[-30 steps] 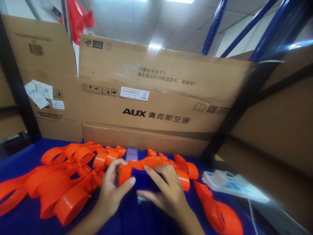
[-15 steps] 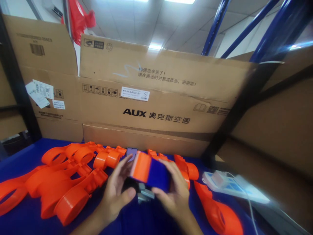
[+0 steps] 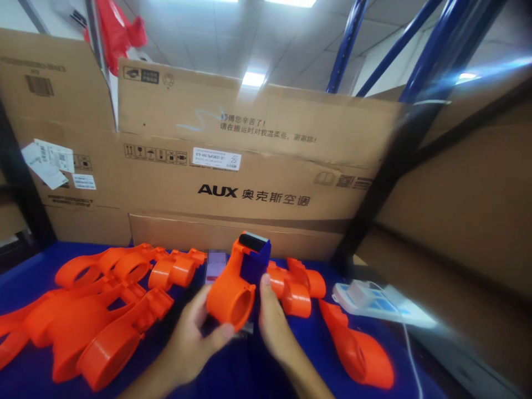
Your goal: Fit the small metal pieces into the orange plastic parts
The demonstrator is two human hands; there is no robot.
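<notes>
Hands are gripping an orange tape dispenser (image 3: 239, 280) above the blue worktop (image 3: 233, 377): the left hand (image 3: 195, 338) is curling its thumb and fingers around the round hub at the lower end, and the right hand (image 3: 272, 327) is pressing its thumb against the right side of the body, which is standing tilted with its dark roller end uppermost. Loose orange dispenser shells (image 3: 95, 310) are lying to the left, more orange parts (image 3: 297, 285) are lying just behind the hands, a white device (image 3: 374, 302) is resting at the right, and a large cardboard box (image 3: 249, 166) is standing behind everything.
</notes>
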